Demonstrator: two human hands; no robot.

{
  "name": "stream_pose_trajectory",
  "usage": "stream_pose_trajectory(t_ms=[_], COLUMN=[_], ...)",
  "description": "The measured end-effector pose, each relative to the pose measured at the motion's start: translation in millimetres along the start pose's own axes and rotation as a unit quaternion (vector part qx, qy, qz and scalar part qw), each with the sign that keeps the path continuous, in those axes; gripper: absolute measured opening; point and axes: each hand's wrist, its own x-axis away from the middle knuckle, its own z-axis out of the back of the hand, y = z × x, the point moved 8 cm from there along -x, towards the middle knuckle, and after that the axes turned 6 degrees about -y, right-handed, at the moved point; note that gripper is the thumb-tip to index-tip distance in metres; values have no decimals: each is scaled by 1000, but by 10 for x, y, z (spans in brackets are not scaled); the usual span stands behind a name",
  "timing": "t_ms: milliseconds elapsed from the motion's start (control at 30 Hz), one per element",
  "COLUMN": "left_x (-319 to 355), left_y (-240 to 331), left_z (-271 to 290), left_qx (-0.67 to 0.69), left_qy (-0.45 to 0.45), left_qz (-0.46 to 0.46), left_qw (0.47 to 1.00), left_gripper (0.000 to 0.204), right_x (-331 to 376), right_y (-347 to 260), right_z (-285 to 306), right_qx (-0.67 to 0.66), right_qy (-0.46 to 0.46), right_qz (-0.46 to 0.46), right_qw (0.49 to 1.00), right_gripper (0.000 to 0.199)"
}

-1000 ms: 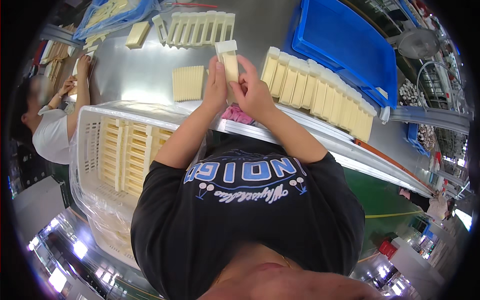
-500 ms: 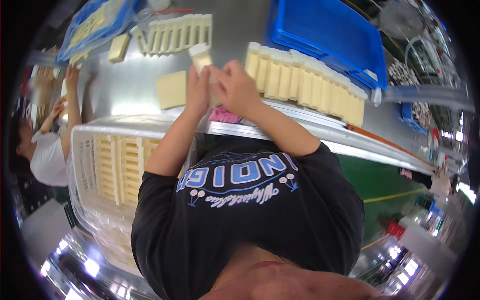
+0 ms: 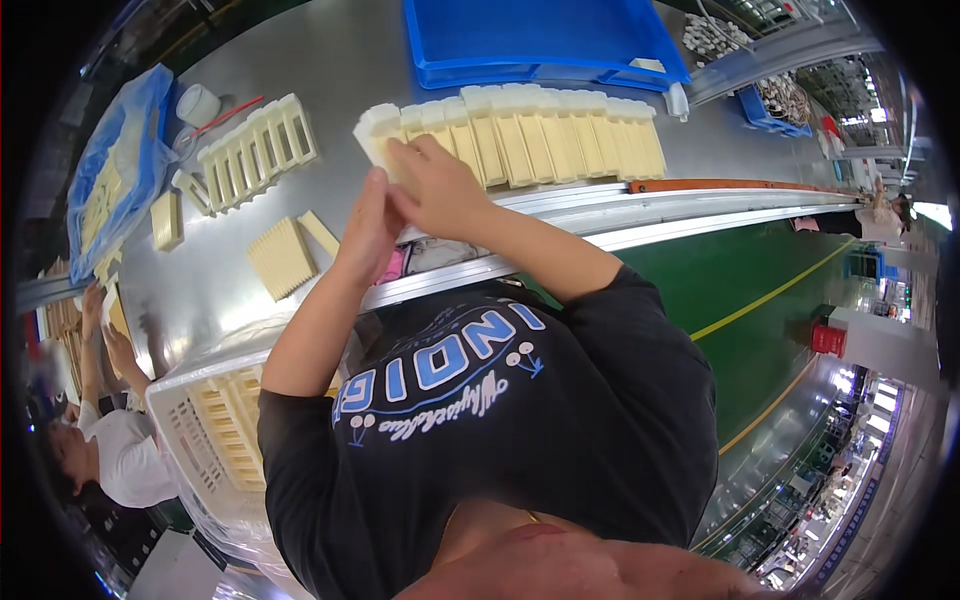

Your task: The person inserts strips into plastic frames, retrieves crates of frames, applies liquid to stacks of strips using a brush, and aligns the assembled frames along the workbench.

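Observation:
At the left end of a row of cream plastic pieces (image 3: 540,140) with white ends, my right hand (image 3: 438,192) is closed on a similar cream piece (image 3: 376,132). That piece leans a little to the left against the row. My left hand (image 3: 368,232) is closed at its lower end, close beside the right hand; the fingers partly hide what they grip. Left of my hands lie a ribbed cream block (image 3: 281,260) and a slim cream strip (image 3: 319,232) on the metal table (image 3: 225,245).
Behind the row stands a blue tray (image 3: 540,72). Farther left are slotted cream frames (image 3: 258,152), a small cream block (image 3: 167,222), a white tub (image 3: 198,104) and a blue lined bin (image 3: 150,130). A white crate (image 3: 190,420) stands below; a co-worker (image 3: 125,455) works at left.
My hands have brought the cream piece from left of the row to its left end. The view has turned, and a slim strip now shows beside the ribbed block.

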Motion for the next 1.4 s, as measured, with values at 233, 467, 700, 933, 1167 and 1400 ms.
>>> stream_pose_trajectory(t_ms=[233,467,700,933,1167,1400], left_x=[95,50,26,16,236,422], left_y=[314,354,366,335,641,838], left_z=[-73,577,869,884,812,1785], left_qx=[-136,-182,-178,-214,-357,-504], left_qy=[-26,57,104,102,88,216], left_qz=[-49,-50,-60,-42,-41,-45], left_qw=[989,980,977,970,929,835], left_gripper=[43,31,26,26,27,27], right_x=[379,664,689,704,474,-190], right_y=[1239,2069,2236,2188,1492,774], right_z=[1140,1385,1210,1078,1023,-506], right_qx=[141,122,223,237,318,-21], right_qy=[113,-37,-50,42,117,-183], right_qz=[-190,-310,-282,-257,-89,-79], right_qw=[965,942,932,936,936,980], right_gripper=[40,38,40,39,23,27])
